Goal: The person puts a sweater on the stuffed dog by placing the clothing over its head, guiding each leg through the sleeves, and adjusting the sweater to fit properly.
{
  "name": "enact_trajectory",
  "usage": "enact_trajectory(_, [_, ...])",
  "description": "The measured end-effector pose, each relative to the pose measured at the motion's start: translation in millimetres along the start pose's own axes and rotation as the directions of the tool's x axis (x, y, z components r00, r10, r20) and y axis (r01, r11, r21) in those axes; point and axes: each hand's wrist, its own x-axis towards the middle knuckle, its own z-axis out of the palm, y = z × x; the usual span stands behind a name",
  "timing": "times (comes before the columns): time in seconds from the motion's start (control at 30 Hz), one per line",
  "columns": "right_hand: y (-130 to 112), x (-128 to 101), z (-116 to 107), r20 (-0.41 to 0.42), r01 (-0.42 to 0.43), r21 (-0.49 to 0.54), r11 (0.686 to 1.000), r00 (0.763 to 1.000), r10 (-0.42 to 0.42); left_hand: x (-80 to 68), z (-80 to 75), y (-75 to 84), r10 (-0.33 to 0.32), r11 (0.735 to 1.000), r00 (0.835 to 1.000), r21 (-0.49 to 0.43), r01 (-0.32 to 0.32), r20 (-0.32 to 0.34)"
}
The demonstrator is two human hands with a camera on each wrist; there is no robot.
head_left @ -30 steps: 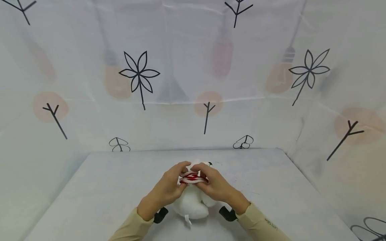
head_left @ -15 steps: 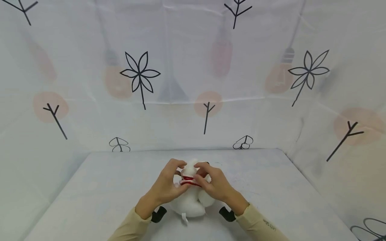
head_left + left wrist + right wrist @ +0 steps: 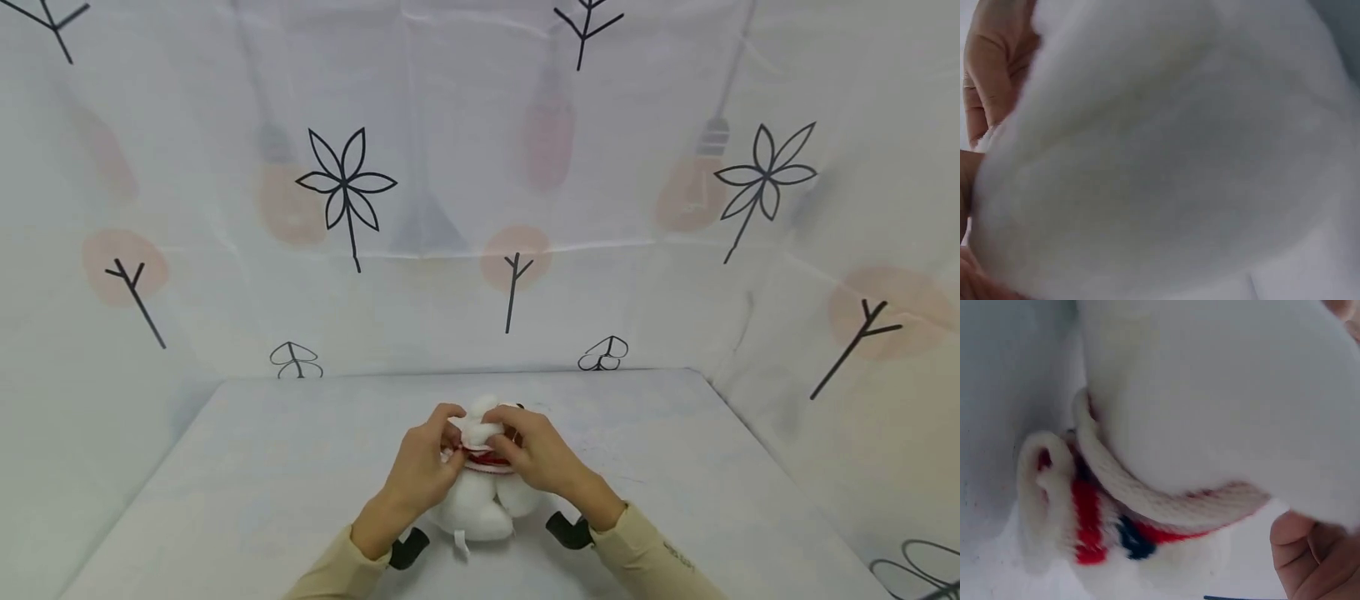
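Note:
A white plush toy (image 3: 476,512) sits on the table, its fabric tag low on the side facing me. Round its upper part runs a knitted garment (image 3: 491,460) in red, white and navy with rolled white edges. My left hand (image 3: 423,458) pinches the garment's left edge between thumb and fingers. On the other side my right hand (image 3: 543,454) curls its thumb and fingers at the knit, near the toy's head. Plush fills most of the left wrist view. In the right wrist view the knit's rolled edge curves round the body and a white-edged loop hangs beside it.
The pale table (image 3: 285,483) extends on both sides of the toy. A white cloth with printed plants (image 3: 517,292) hangs behind and at the sides. Dark wrist camera mounts (image 3: 567,531) sit under both forearms, beside the beige sleeves (image 3: 637,550).
The hands shift about the toy's neck. The knit's red and white band sits a little lower, and the fingers have changed their hold on it. The toy stays in about the same place.

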Motion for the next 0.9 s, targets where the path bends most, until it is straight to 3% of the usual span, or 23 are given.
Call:
enact_trajectory(0.17, [1.3,2.6,0.4,-0.059,-0.126,0.168,0.978,0.989,0.138,1.5,-3.1,-0.5,-0.086,0.987,0.995,0.142,0.077,0.058])
enact_trajectory(0.27, [1.6,3.3,1.6,-0.063,-0.169,0.207,0.964,0.981,0.185,3.2,-5.0,-0.9,-0.107,0.987,0.989,0.135,0.093,0.105])
enact_trajectory(0.37, [0.4,3.1,3.1,-0.056,-0.162,0.187,0.969,0.983,0.175,4.6,-5.4,-2.0,-0.081,0.995,0.990,0.064,0.074,0.115])
enact_trajectory(0.47, [-0.9,3.6,4.3,-0.059,-0.114,0.150,0.982,0.991,0.124,5.4,-5.1,-2.8,-0.035,0.999,0.997,0.007,0.034,0.075])
enact_trajectory(0.63, [-2.7,6.4,5.8,-0.062,-0.048,0.145,0.988,0.996,0.057,5.5,-4.2,-2.9,0.005,1.000,1.000,0.020,-0.005,0.000])
enact_trajectory(0.73, [-3.3,7.2,6.8,-0.064,-0.074,0.182,0.981,0.994,0.087,4.9,-4.4,-1.4,-0.029,0.998,1.000,0.059,0.028,0.007])
enact_trajectory(0.9, [-7.1,6.4,9.2,-0.064,-0.140,0.229,0.963,0.985,0.159,3.4,-4.8,1.6,-0.119,0.986,0.989,0.130,0.106,0.091])
